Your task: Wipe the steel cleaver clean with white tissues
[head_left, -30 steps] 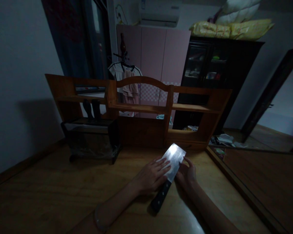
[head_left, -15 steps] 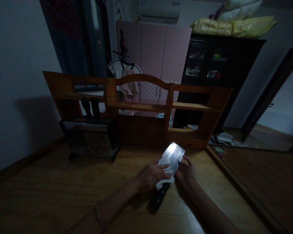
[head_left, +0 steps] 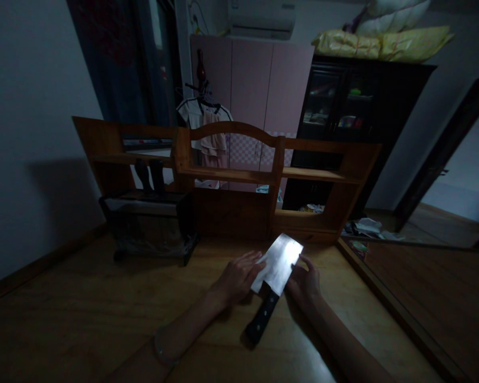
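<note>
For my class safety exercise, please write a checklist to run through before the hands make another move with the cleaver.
1. Right hand at the cleaver: ok, its fingers are by the blade's right edge.
2. Left hand clear of the blade: not ok, its fingertips overlap the blade's left side.
3. Black handle unobstructed: ok, in full view with neither hand on it.
4. Handle end resting on the wooden surface: cannot tell, the dim light hides any contact.
5. Black rack away from the hands: ok, it stands well apart, to the left.
</note>
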Tool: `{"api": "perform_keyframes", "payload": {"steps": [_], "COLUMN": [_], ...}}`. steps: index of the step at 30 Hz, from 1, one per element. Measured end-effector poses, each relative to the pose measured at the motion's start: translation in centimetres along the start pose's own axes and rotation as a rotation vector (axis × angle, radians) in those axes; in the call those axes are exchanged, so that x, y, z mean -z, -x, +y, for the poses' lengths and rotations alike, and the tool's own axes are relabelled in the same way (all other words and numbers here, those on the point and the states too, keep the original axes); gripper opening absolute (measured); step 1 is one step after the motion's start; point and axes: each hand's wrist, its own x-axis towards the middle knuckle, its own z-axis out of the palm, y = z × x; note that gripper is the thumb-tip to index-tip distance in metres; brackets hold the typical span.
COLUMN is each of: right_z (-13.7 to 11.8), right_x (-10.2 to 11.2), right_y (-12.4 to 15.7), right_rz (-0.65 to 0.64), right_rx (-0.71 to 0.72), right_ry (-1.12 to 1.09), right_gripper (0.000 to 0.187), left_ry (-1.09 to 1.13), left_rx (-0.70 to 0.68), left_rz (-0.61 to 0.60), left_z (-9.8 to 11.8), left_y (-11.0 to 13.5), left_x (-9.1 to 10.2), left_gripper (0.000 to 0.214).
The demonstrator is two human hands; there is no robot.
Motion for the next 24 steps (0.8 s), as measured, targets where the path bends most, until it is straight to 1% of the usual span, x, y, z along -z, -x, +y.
{"api": "perform_keyframes", "payload": {"steps": [2, 6, 9, 11, 14, 19, 21, 24], "right_z": [0.0, -0.1, -0.1, 0.0, 0.0, -0.2, -0.2, 0.0], "right_x": [-0.1, 0.2, 0.6, 0.9, 1.0, -0.2, -0.9, -1.5], "right_y": [0.0, 0.0, -0.2, -0.4, -0.5, 0.1, 0.4, 0.6], "right_rz": [-0.015, -0.036, -0.037, -0.042, -0.062, -0.14, -0.178, -0.214], "right_rx": [-0.012, -0.033, -0.041, -0.044, -0.041, -0.061, -0.058, -0.094], "right_ry": [-0.01, -0.023, -0.005, -0.001, -0.004, 0.037, 0.062, 0.067], "right_gripper": [0.021, 0.023, 0.024, 0.025, 0.024, 0.024, 0.027, 0.031], "left_ry": [-0.012, 0.007, 0.001, -0.018, -0.059, -0.112, -0.112, -0.094], "left_rx": [-0.01, -0.171, -0.221, -0.203, -0.132, 0.009, 0.017, -0.027], "left_rz": [-0.031, -0.155, -0.211, -0.214, -0.178, -0.105, -0.102, -0.134], "left_z": [0.4, 1.7, 2.3, 2.3, 1.9, 1.3, 1.4, 1.8], "left_y": [-0.1, -0.2, -0.3, -0.4, -0.5, -0.6, -0.6, -0.6], "left_x": [0.1, 0.4, 0.3, 0.1, 0.0, 0.2, 0.4, 0.5], "left_gripper": [0.041, 0.043, 0.044, 0.043, 0.045, 0.048, 0.048, 0.048]}}
